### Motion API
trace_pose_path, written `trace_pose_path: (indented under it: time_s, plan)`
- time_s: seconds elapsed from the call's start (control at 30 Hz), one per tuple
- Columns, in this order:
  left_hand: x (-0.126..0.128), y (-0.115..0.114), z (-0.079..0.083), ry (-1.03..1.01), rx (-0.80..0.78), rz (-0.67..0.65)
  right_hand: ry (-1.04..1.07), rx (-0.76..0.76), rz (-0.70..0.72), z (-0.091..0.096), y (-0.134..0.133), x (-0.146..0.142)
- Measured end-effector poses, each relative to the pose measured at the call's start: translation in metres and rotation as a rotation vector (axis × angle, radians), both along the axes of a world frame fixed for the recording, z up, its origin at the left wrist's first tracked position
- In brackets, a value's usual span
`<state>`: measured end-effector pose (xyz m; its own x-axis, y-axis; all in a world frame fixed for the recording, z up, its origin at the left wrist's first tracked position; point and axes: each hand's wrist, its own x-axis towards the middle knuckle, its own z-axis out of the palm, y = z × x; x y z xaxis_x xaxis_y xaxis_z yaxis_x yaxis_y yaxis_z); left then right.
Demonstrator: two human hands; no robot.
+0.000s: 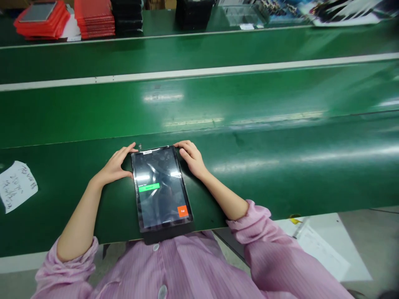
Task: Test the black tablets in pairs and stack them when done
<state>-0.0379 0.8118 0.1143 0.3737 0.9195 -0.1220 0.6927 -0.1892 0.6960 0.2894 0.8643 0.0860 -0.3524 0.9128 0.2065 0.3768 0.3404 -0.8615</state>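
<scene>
A tablet (162, 170) lies face up on a dark block (168, 234) at the near edge of a green bench (280, 174). The left hand (116, 166) spreads thumb and fingers apart about its upper left corner; the right hand (192, 160) rests fingers close together by the other — whether they grip cannot be told. A bump from the pink shirt (193, 270) could tip it. Beyond, a clear tray's (243, 15) contents are too blurred to name.
</scene>
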Motion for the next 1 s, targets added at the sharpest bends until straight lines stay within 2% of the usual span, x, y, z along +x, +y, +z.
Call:
trace_pose_path:
  time_s: [0.17, 0.3, 0.4, 0.5, 0.57, 0.67, 0.77, 0.87, 0.93, 1.0]
  plan:
    - [-0.003, 0.0, -0.005, -0.015, 0.028, -0.011, -0.004, 0.038, 0.009, -0.001, 0.002, -0.002]
    - [-0.005, 0.0, -0.009, -0.005, 0.066, -0.036, -0.034, -0.028, 0.02, -0.002, -0.005, -0.002]
    - [-0.006, 0.001, -0.011, 0.006, 0.103, -0.07, -0.056, -0.056, 0.167, -0.001, -0.02, 0.0]
    - [-0.007, 0.002, -0.011, 0.036, 0.112, -0.093, -0.1, 0.013, 0.339, 0.0, -0.034, 0.004]
    - [-0.007, 0.002, -0.012, 0.056, 0.114, -0.097, -0.109, 0.04, 0.386, -0.001, -0.04, 0.006]
    - [-0.008, 0.003, -0.013, 0.065, 0.132, -0.109, -0.042, -0.053, 0.396, -0.005, -0.038, 0.005]
    - [-0.009, 0.01, -0.014, 0.06, 0.162, -0.098, 0.119, -0.196, 0.355, -0.01, -0.024, -0.004]
    - [-0.008, 0.02, -0.016, 0.015, 0.219, -0.034, 0.338, -0.269, 0.262, -0.014, -0.002, -0.014]
    - [-0.005, 0.024, -0.019, -0.008, 0.272, 0.027, 0.445, -0.274, 0.137, -0.015, 0.012, -0.015]
    - [0.0, 0.025, -0.021, 0.023, 0.326, 0.073, 0.435, -0.228, -0.048, -0.014, 0.02, -0.008]
